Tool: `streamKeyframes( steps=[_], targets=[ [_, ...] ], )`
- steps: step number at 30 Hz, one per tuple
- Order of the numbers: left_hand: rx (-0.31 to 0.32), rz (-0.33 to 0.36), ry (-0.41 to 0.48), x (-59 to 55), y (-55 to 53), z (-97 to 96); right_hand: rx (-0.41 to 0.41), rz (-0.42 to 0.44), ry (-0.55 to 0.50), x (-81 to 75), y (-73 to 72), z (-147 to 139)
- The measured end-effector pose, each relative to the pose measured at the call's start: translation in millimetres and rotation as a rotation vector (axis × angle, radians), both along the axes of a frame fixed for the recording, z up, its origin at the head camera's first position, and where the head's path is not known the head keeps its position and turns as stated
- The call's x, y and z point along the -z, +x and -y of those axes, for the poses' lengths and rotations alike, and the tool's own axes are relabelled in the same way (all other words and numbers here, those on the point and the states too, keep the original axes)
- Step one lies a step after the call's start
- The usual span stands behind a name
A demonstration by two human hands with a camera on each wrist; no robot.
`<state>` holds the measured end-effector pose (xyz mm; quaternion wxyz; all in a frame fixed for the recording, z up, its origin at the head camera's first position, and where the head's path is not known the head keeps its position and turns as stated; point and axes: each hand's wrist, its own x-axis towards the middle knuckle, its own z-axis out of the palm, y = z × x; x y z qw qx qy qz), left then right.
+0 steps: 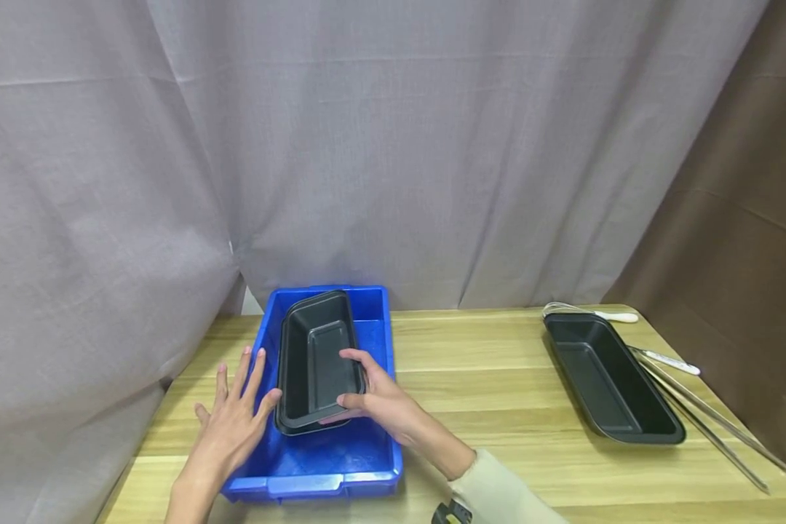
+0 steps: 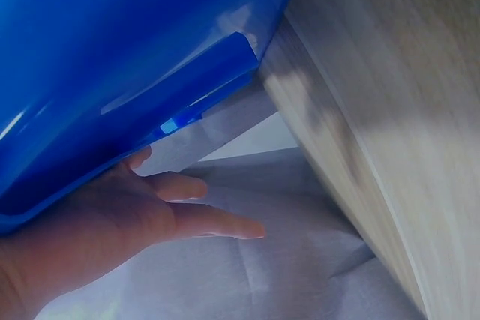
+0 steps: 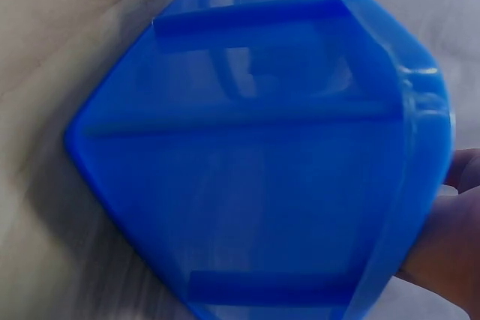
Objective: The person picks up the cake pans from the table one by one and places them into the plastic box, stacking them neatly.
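Note:
A black loaf pan (image 1: 327,360) is in the blue bin (image 1: 321,466), turned slightly askew. A second dark rim shows along its left and front edges. My right hand (image 1: 386,407) grips the pan's near right corner, thumb inside and other fingers partly hidden at the rim. Over the bin's left rim, my left hand (image 1: 232,422) lies with straight, spread fingers, its thumb near the pan's edge. The left wrist view shows that hand (image 2: 127,207) against the bin's side wall (image 2: 112,43). In the right wrist view, the bin's outer wall (image 3: 247,177) covers most of the right hand (image 3: 454,245).
Another black loaf pan (image 1: 612,378) sits on the right of the wooden table (image 1: 471,393). Around it lie a whisk (image 1: 616,316), a white-handled utensil (image 1: 671,362) and long metal tongs (image 1: 714,422). Grey curtain (image 1: 393,160) hangs behind, brown cloth (image 1: 740,276) at right.

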<state>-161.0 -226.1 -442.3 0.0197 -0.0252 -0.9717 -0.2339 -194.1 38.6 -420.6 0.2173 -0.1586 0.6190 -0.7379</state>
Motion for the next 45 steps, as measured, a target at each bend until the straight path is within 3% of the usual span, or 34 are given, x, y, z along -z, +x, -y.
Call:
streamKeyframes(
  steps=[6,15,21,31,39,45],
  targets=[
    [-0.001,0.000,0.000,0.1,0.1,0.0,-0.011,-0.003,0.014,2.5,-1.8,10.8],
    [0.004,0.000,-0.004,1.1,0.5,-0.8,0.076,-0.124,0.314,-0.1,-0.4,21.0],
    [0.004,0.004,-0.008,1.0,0.6,-0.6,0.037,-0.108,0.401,-1.9,1.9,25.5],
    [0.010,-0.010,0.008,-0.2,1.0,2.4,0.071,-0.341,0.750,-9.2,4.6,33.1],
    [0.012,-0.004,0.007,1.0,0.7,1.2,0.042,-0.310,0.855,-12.8,8.3,33.7],
    [0.014,-0.008,0.015,-0.7,0.0,-0.5,0.017,-0.288,0.869,-13.5,9.2,31.6]
  ],
)
